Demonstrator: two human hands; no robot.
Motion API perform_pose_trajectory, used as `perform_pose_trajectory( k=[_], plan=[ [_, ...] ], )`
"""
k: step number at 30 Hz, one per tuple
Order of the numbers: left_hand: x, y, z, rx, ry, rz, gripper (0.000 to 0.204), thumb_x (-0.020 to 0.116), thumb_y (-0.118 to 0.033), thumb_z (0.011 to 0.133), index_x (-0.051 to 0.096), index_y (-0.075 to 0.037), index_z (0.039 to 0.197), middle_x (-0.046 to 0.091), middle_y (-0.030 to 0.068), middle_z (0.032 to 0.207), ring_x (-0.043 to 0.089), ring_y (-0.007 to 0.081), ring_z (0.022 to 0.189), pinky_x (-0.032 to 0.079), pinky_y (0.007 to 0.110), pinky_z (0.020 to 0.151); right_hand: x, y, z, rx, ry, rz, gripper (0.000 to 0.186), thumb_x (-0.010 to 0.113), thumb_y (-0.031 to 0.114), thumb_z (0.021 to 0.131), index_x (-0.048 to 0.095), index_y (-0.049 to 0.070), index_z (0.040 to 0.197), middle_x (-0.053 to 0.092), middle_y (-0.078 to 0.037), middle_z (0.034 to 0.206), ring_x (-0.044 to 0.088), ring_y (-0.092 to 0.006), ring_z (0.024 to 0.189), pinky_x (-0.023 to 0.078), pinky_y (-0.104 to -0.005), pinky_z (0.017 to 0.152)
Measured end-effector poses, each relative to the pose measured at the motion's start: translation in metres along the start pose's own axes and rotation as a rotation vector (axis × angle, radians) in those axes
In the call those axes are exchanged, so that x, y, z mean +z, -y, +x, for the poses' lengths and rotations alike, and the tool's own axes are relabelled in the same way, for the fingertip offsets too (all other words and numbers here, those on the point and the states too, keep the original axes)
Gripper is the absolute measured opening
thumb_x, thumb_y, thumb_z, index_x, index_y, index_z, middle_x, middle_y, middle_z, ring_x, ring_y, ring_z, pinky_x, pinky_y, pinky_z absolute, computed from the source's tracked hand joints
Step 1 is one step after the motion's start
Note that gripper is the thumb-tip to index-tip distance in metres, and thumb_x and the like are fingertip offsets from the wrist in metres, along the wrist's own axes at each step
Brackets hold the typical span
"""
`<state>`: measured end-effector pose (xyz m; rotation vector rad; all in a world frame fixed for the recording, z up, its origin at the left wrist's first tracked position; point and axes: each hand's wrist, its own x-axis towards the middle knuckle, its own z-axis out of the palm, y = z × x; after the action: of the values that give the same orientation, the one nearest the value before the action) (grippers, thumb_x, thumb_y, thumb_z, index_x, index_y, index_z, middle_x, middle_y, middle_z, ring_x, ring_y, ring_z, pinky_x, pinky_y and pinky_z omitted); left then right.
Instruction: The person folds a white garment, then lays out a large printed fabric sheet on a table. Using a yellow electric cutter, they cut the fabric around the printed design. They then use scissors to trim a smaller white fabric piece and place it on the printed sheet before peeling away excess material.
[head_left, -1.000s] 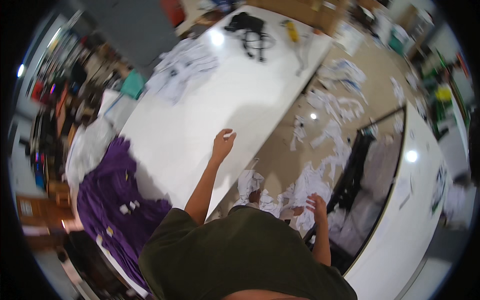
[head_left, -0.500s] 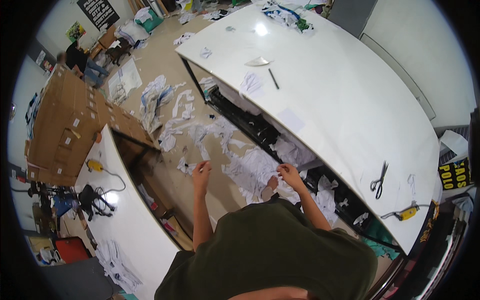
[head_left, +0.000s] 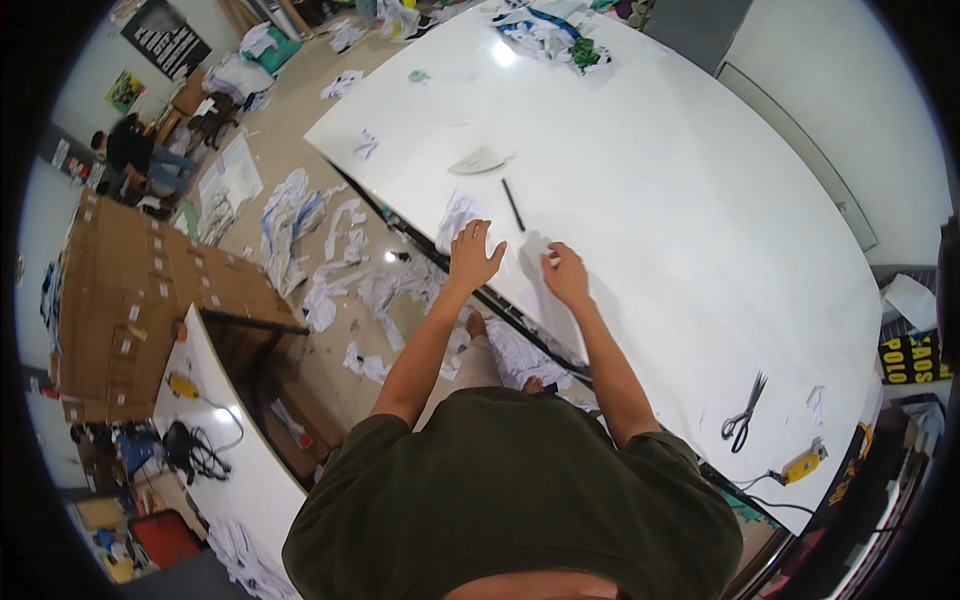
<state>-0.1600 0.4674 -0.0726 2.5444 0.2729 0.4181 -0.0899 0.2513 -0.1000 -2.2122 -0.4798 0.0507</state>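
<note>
My left hand (head_left: 474, 257) is open with fingers spread, resting at the near edge of a large white table (head_left: 680, 230), just below a crumpled white paper piece (head_left: 459, 212). My right hand (head_left: 566, 274) lies on the table beside it, fingers pinched on a small white scrap (head_left: 551, 260). A black pen (head_left: 512, 204) lies just beyond the two hands. Farther out sits a pale triangular paper piece (head_left: 478, 161).
Black scissors (head_left: 743, 408) and a yellow tool (head_left: 800, 463) with a cord lie at the table's right end. Torn white paper (head_left: 300, 215) litters the floor on the left. Stacked cardboard boxes (head_left: 130, 290) stand far left. A person (head_left: 140, 150) sits at the back left.
The view has swung round toward the big white table. Both hands have risen from the paper scraps on the floor side to the table's near edge.
</note>
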Motion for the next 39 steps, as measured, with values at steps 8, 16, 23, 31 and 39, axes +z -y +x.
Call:
perform_pose_trajectory(
  k=[8,16,23,31,39],
  plan=[
    [0.05,0.079,0.168,-0.067,0.19,0.273,0.077,0.04,-0.062,0.1,0.031,-0.014,0.16,0.02,0.0166,0.167,0.01,0.0406,0.155,0.005,0.072,0.117,0.11,0.035,0.127,-0.085,-0.01,-0.419,0.029,0.068,0.03,0.089,0.062,0.007,0.105,0.063,-0.011,0.106,0.062,-0.031,0.1,0.04,-0.053,0.088],
    [0.001,0.213,0.255,-0.157,0.131,0.393,0.076,0.048,-0.056,0.1,0.031,-0.012,0.159,0.021,0.0144,0.168,0.011,0.0355,0.156,0.002,0.063,0.121,0.097,0.015,0.316,-0.067,0.139,-0.304,0.034,0.068,0.029,0.091,0.064,0.008,0.117,0.064,-0.013,0.117,0.061,-0.0323,0.107,0.042,-0.0514,0.089],
    [-0.044,0.276,0.329,-0.173,0.231,0.396,0.075,0.047,-0.051,0.102,0.027,-0.009,0.16,0.016,0.0159,0.169,0.007,0.0383,0.156,0.001,0.062,0.122,-0.01,-0.102,0.601,-0.002,-0.219,-0.85,0.042,0.061,0.016,0.092,0.053,0.011,0.133,0.06,-0.012,0.124,0.059,-0.0344,0.112,0.051,-0.0491,0.09],
    [-0.04,0.254,0.364,-0.07,0.135,0.194,0.08,0.057,-0.046,0.098,0.028,-0.002,0.158,0.019,0.0238,0.165,0.012,0.0424,0.154,0.005,0.062,0.121,-0.06,-0.136,0.596,0.0,-0.017,-0.396,0.019,0.061,0.011,0.094,0.065,0.001,0.111,0.066,-0.018,0.107,0.064,-0.0317,0.092,0.053,-0.041,0.079],
    [0.051,0.07,0.479,0.325,0.052,-0.306,0.108,0.081,-0.055,0.077,0.029,0.0,0.155,0.027,0.0295,0.159,0.028,0.0435,0.147,0.019,0.064,0.116,-0.229,0.132,0.448,-0.056,-0.251,0.096,0.017,0.059,0.015,0.104,0.061,-0.001,0.106,0.053,0.005,0.086,0.044,-0.0032,0.081,0.037,-0.0206,0.07]
  ],
)
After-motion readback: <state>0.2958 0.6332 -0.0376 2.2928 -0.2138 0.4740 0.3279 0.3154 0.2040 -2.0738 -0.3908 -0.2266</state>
